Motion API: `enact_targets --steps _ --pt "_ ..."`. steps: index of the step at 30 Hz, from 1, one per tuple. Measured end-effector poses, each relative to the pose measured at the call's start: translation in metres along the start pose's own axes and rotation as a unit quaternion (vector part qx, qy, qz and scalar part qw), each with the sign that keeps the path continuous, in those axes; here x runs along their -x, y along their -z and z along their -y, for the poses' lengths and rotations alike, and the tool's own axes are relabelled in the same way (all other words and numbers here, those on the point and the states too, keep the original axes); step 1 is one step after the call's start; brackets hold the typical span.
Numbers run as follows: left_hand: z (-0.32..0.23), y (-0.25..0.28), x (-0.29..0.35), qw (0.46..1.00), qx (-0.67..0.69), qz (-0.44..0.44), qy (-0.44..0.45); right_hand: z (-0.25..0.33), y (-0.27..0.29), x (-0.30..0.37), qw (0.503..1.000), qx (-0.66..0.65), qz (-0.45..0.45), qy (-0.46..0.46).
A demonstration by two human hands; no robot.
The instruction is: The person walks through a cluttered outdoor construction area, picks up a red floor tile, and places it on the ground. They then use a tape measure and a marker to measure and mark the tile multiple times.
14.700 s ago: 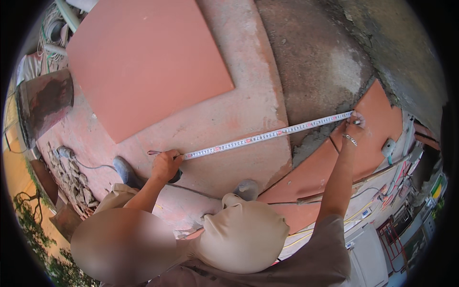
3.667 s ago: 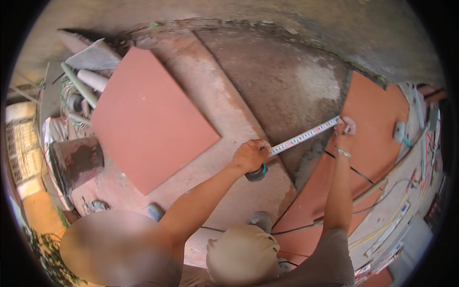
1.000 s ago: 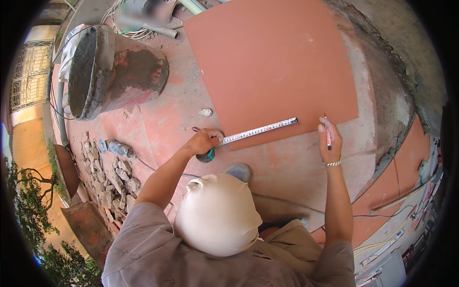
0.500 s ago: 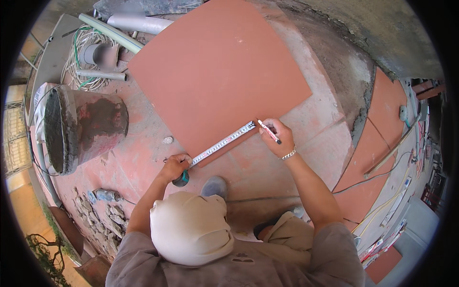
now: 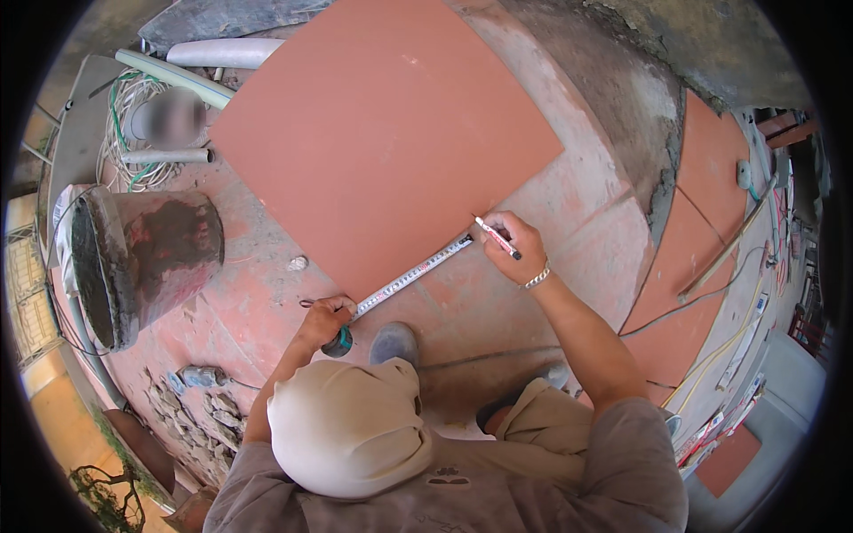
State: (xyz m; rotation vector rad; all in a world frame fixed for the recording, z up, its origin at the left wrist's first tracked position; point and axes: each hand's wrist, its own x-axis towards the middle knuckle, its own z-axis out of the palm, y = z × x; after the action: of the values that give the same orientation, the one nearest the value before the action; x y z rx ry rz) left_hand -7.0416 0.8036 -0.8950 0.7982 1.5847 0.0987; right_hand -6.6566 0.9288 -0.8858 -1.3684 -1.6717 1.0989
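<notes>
A large flat terracotta-coloured tile [image 5: 382, 142] lies in front of me. Along its near edge runs the pulled-out white blade of a tape measure [image 5: 414, 276]. My left hand [image 5: 325, 321] is closed around the tape at the tile's near-left corner, its dark green case hanging just below the fingers. My right hand [image 5: 515, 249] pinches a white marker [image 5: 495, 234] with red print and a dark end. The marker's tip points at the tile's near edge, just past the blade's far end; whether it touches the surface I cannot tell.
On the left a mortar-smeared bucket [image 5: 178, 249] lies on its side. Behind it are coiled cable [image 5: 115, 133] and pipes [image 5: 227, 53]. A power tool [image 5: 203, 377] and rubble [image 5: 191, 422] lie lower left. More terracotta tiles [image 5: 711, 222] and a cable lie at the right.
The tape blade has shifted toward me, from lying on the tile to lying along its near edge. My left hand moved nearer with it. The whole view has shifted slightly.
</notes>
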Motion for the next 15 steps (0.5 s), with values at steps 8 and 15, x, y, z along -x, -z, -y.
enact_targets --steps 8,15 --pt "0.004 -0.001 -0.003 0.998 0.068 0.013 0.010 -0.011 0.004 0.013 0.999 0.016 0.038 -0.030" --pt "0.007 0.000 -0.005 0.999 0.034 0.004 0.012 -0.010 0.000 0.017 0.999 0.021 0.047 -0.008"
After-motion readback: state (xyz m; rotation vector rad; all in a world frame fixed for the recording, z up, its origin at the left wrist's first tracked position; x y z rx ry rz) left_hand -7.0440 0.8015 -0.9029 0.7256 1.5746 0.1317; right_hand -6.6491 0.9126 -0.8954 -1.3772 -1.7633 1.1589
